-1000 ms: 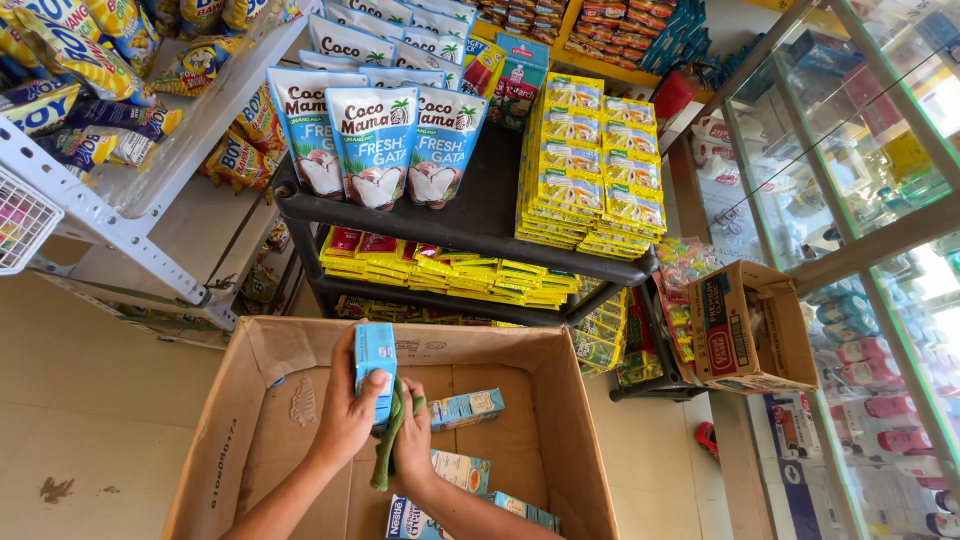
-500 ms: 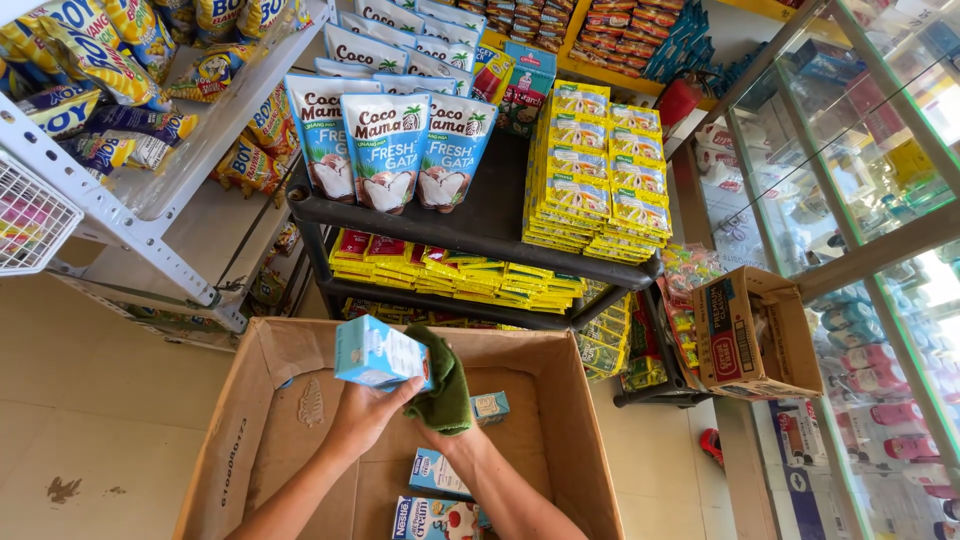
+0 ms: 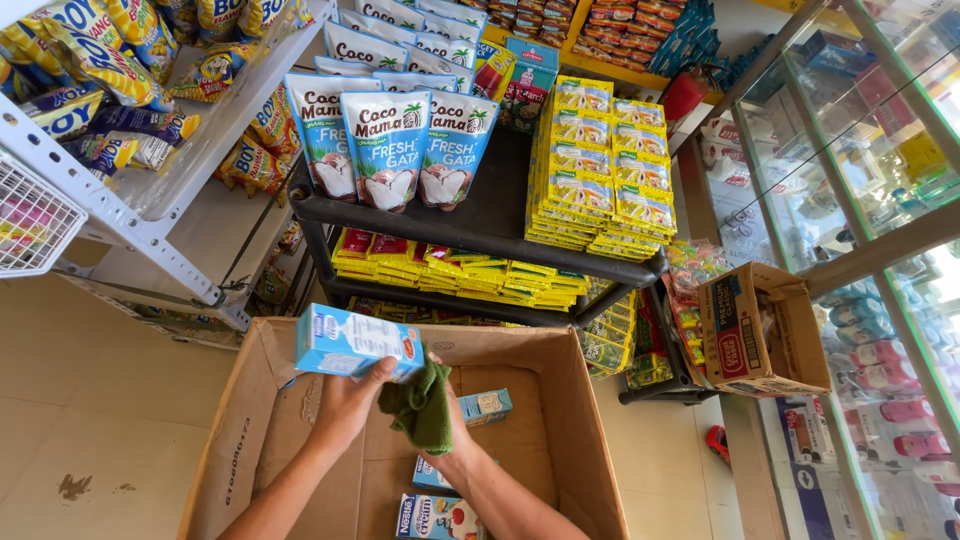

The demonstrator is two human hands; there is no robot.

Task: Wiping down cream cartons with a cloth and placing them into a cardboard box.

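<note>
Carton [image 3: 355, 343], light blue, small rectangular drink-type pack with smooth printed faces and sharp folded edges, held in the air over the near-left part of a large open cardboard box [image 3: 245, 420]. Box: plain brown corrugated board, matte, flaps folded out, floor scuffed; standing on a tan tiled floor [image 3: 90, 400] in front of a black two-tier rack [image 3: 480, 225]. Rack carries glossy stand-up pouches [image 3: 390, 145] and stacked flat yellow packets [image 3: 600, 165]. Left hand [image 3: 350, 405] reaches up from below, forearm angled inward, grip closed on the carton's lower edge, thumb on its near face. Right hand [image 3: 450, 430] beside it, grip closed on a dark green cloth [image 3: 420, 405], soft, crumpled, pressed against the carton's right end. Carton's long axis runs nearly level, left to right, right end dipping slightly. More blue cartons [image 3: 485, 405] lie flat on the box floor.
</note>
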